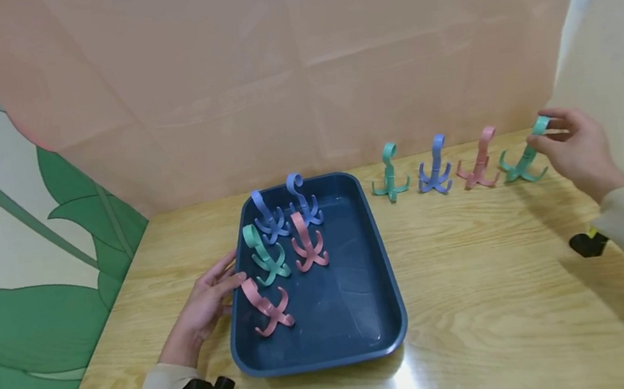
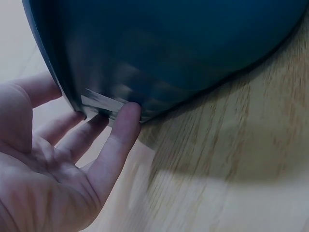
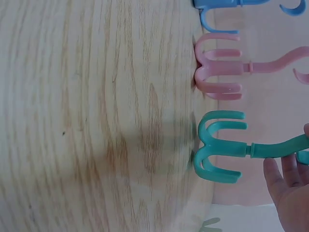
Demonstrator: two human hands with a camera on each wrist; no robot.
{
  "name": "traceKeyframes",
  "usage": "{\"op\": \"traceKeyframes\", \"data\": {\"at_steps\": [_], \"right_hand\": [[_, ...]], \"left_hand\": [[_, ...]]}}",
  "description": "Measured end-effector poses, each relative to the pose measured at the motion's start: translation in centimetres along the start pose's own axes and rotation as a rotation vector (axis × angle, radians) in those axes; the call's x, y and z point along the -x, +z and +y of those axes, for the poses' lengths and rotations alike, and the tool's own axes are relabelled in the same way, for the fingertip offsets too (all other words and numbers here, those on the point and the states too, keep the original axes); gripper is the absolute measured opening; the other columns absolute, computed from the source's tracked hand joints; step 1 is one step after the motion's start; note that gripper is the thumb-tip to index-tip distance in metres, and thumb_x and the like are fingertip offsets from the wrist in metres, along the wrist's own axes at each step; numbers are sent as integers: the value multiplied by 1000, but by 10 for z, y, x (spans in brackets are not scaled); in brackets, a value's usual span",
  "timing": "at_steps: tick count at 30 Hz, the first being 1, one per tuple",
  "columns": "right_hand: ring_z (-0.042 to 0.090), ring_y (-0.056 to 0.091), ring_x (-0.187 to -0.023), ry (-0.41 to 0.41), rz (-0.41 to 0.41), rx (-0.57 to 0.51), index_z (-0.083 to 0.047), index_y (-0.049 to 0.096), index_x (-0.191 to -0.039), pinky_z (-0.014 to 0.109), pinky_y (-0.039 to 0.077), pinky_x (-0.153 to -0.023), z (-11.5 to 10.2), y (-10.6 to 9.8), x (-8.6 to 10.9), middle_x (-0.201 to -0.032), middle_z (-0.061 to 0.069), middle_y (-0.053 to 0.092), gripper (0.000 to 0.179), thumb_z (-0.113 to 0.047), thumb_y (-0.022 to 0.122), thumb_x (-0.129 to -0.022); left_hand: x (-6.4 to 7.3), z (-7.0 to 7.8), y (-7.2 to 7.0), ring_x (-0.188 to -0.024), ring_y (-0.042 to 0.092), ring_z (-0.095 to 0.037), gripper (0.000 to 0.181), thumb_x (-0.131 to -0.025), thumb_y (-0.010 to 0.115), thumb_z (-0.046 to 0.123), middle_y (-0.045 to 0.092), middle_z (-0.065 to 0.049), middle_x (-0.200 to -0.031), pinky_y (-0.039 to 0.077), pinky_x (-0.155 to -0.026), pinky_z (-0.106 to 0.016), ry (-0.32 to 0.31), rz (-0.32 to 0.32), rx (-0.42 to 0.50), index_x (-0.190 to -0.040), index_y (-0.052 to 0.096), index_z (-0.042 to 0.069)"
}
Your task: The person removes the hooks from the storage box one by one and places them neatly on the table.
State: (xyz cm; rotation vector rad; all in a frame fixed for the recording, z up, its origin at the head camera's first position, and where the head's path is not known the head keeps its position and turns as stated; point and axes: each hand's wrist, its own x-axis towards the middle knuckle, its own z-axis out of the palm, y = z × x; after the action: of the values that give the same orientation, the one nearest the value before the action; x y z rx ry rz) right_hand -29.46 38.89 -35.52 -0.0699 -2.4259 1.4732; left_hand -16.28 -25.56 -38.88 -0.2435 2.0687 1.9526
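1. Nearest, the left hand (image 1: 202,306) lies fairly loose, thumb on the rim of a dark-blue rectangular plastic tray (image 1: 357,285), fingers against its outer wall.
2. Right of that hand, inside the tray, sit two pink plastic hooks (image 1: 269,310), one green plastic hook (image 1: 262,253) and two blue plastic hooks (image 1: 304,207).
3. Farther off, the right hand (image 1: 580,151) pinches the curled top of a tilted, smooth green four-pronged hook (image 1: 524,160).
4. Left of it on the worktop (image 1: 472,285), a pink upright hook (image 1: 480,162), a blue upright hook (image 1: 436,164) and a green upright hook (image 1: 389,176) make a row; I'd judge the work about midway, four outside, five inside.
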Motion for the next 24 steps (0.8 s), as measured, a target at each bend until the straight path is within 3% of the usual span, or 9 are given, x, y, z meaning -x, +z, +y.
{"op": "traceKeyframes", "data": {"at_steps": [16, 24], "right_hand": [[-4, 54, -101, 15, -33, -19, -32, 50, -143, 6, 46, -70, -1, 8, -9, -116, -22, 52, 52, -21, 68, -96], [-9, 53, -91, 28, -59, -38, -30, 51, -140, 5, 45, -72, -1, 8, -9, -114, -22, 54, 51, -20, 71, -95]], "left_hand": [[-2, -1, -1, -140, 41, -37, 61, -101, 59, 22, 35, -9, -160, 52, -90, -53, 4, -3, -6, -157, 37, 29], [-2, 0, -1, -140, 41, -37, 61, -101, 60, 22, 35, -9, -160, 51, -91, -54, -6, 0, 0, -157, 36, 29]]}}
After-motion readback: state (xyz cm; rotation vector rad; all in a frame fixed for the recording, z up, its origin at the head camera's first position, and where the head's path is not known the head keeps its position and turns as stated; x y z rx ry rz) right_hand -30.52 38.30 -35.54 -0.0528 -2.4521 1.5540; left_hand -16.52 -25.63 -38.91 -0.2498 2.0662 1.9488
